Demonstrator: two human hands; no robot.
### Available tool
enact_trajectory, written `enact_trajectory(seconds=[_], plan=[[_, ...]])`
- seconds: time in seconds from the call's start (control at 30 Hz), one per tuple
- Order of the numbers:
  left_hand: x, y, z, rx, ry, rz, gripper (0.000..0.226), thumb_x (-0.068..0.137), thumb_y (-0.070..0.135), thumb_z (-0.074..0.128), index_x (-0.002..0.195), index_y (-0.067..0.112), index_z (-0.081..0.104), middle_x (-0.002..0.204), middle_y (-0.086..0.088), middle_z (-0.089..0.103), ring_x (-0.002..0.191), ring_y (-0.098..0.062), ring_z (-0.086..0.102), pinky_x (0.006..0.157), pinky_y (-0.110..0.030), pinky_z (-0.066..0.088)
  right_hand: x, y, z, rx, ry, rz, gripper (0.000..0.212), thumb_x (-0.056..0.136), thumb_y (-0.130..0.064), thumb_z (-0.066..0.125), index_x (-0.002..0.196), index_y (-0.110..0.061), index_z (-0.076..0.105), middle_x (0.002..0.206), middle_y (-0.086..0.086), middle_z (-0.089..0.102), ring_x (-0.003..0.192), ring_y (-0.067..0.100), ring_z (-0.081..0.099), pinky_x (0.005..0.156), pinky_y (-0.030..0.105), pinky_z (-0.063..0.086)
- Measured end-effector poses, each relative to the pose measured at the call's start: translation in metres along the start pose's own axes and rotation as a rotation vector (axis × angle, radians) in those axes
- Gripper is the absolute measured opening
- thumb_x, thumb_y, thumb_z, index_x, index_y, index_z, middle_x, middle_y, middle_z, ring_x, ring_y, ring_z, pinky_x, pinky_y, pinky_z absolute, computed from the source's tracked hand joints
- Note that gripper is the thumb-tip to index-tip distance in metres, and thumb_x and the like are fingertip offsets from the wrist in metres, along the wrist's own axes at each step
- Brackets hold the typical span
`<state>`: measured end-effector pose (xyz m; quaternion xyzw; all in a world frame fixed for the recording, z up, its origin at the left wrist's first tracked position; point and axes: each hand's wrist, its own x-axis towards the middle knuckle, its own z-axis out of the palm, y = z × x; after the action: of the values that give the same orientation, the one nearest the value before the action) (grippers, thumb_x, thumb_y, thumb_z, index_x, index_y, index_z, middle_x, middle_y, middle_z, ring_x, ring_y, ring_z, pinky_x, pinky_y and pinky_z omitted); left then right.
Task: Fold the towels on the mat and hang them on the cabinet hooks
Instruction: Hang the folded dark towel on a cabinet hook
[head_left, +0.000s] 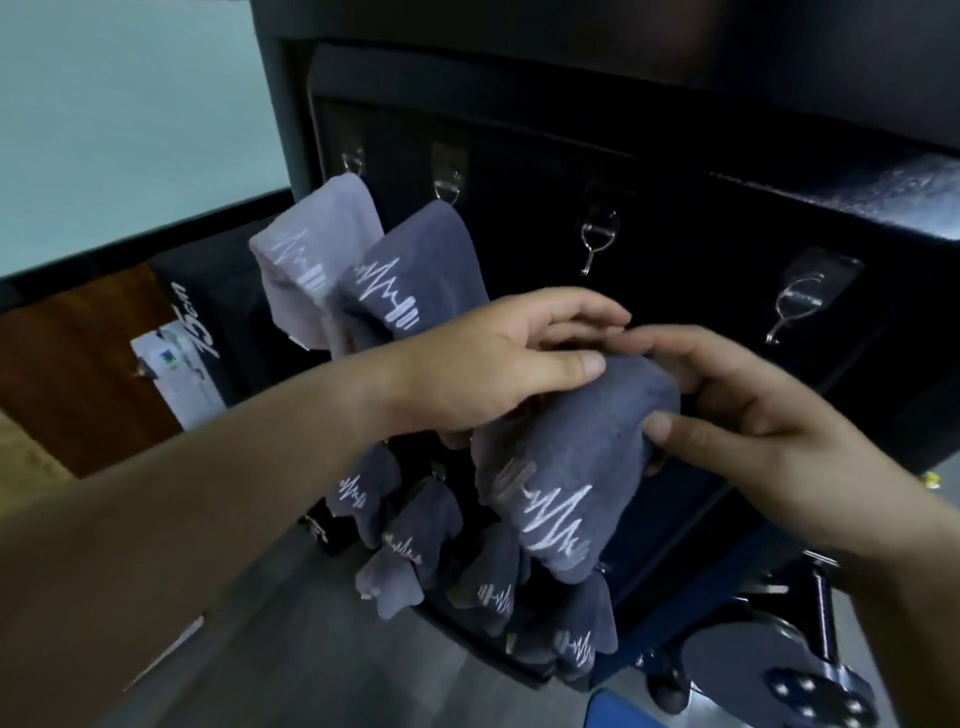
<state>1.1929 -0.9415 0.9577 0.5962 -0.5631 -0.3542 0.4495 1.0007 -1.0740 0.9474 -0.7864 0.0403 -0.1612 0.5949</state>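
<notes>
I hold a folded dark grey towel (571, 467) with a white zigzag logo in front of the black cabinet (675, 130). My left hand (493, 364) grips its top fold from the left, thumb on the cloth. My right hand (769, 415) pinches the same fold from the right. Two towels hang on the upper hooks: a light grey towel (311, 260) at the far left and a dark grey towel (415, 275) beside it. Two bare metal hooks (597, 234) (795, 306) stand to the right. Several more dark towels (467, 561) hang on a lower row.
A black box marked 75cm (208, 332) stands at the left on a wooden floor (67, 374). Grey matting (291, 649) lies below. A metal weight-machine part (789, 665) sits at the lower right, close to my right forearm.
</notes>
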Motion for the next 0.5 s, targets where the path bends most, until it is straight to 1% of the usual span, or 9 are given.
enact_trajectory(seconds=[0.07,0.13,0.17,0.23,0.3,0.33,0.4,0.47,0.5], plan=[[0.007,0.009,-0.014,-0.050,-0.058,-0.014,0.040,0.104,0.013,0.052,0.143,0.019,0.047,0.123,-0.004,0.070,0.115,-0.012,0.066,0.099,-0.028,0.053,0.012,-0.006,-0.002,0.070,0.066,-0.027,0.045,0.086,-0.001,0.058,0.130,-0.014,0.055,0.100,0.007,0.073,0.090,0.020,0.069,0.073,0.030,0.057],[0.014,0.014,-0.026,-0.047,-0.068,-0.023,0.035,0.103,0.017,0.052,0.139,0.017,0.050,0.111,-0.005,0.073,0.106,-0.016,0.070,0.092,-0.032,0.055,0.023,-0.009,-0.003,0.114,0.127,-0.047,0.038,0.087,-0.005,0.065,0.124,-0.013,0.057,0.094,0.009,0.071,0.083,0.022,0.067,0.069,0.031,0.055],[0.018,0.016,-0.029,-0.056,-0.061,-0.022,0.031,0.103,0.017,0.053,0.134,0.013,0.052,0.104,-0.005,0.073,0.099,-0.016,0.070,0.088,-0.031,0.055,0.029,-0.010,-0.004,0.126,0.147,-0.057,0.035,0.086,-0.008,0.068,0.120,-0.013,0.059,0.093,0.011,0.070,0.082,0.023,0.065,0.068,0.031,0.053],[0.024,0.018,-0.036,-0.076,-0.013,-0.028,0.021,0.102,0.018,0.056,0.121,0.009,0.054,0.088,-0.004,0.070,0.079,-0.011,0.065,0.071,-0.023,0.052,0.037,-0.011,-0.004,0.165,0.180,-0.085,0.032,0.084,-0.006,0.070,0.113,-0.015,0.061,0.093,0.015,0.068,0.079,0.024,0.063,0.068,0.030,0.052],[0.029,0.020,-0.041,-0.081,0.084,-0.041,0.014,0.099,0.018,0.061,0.108,0.011,0.053,0.071,0.001,0.062,0.060,-0.004,0.055,0.057,-0.017,0.044,0.044,-0.013,-0.004,0.212,0.230,-0.111,0.031,0.081,-0.005,0.069,0.109,-0.016,0.059,0.091,0.018,0.067,0.076,0.024,0.062,0.067,0.029,0.052],[0.031,0.019,-0.044,-0.095,0.140,-0.044,0.013,0.098,0.017,0.063,0.103,0.014,0.052,0.066,0.003,0.057,0.057,-0.004,0.051,0.054,-0.017,0.041,0.047,-0.012,-0.005,0.231,0.257,-0.120,0.030,0.080,-0.006,0.067,0.107,-0.016,0.059,0.090,0.018,0.066,0.075,0.025,0.062,0.068,0.030,0.053],[0.035,0.016,-0.049,-0.164,0.240,-0.047,0.014,0.097,0.013,0.064,0.092,0.017,0.051,0.061,0.006,0.051,0.055,-0.004,0.048,0.053,-0.019,0.040,0.052,-0.010,-0.005,0.248,0.309,-0.134,0.025,0.080,-0.007,0.067,0.102,-0.015,0.058,0.088,0.017,0.065,0.077,0.026,0.063,0.072,0.033,0.055],[0.039,0.012,-0.050,-0.255,0.314,-0.048,0.021,0.097,0.007,0.062,0.083,0.018,0.051,0.065,0.003,0.050,0.057,-0.006,0.049,0.054,-0.022,0.040,0.058,-0.004,-0.003,0.219,0.369,-0.135,0.018,0.083,-0.004,0.065,0.098,-0.012,0.060,0.085,0.014,0.065,0.076,0.023,0.065,0.072,0.032,0.056],[0.041,0.009,-0.050,-0.276,0.342,-0.050,0.021,0.097,0.006,0.061,0.082,0.019,0.052,0.067,0.001,0.052,0.060,-0.007,0.050,0.055,-0.023,0.041,0.062,-0.002,-0.002,0.194,0.407,-0.130,0.015,0.084,-0.003,0.063,0.096,-0.011,0.063,0.083,0.011,0.066,0.074,0.020,0.066,0.071,0.030,0.056]])
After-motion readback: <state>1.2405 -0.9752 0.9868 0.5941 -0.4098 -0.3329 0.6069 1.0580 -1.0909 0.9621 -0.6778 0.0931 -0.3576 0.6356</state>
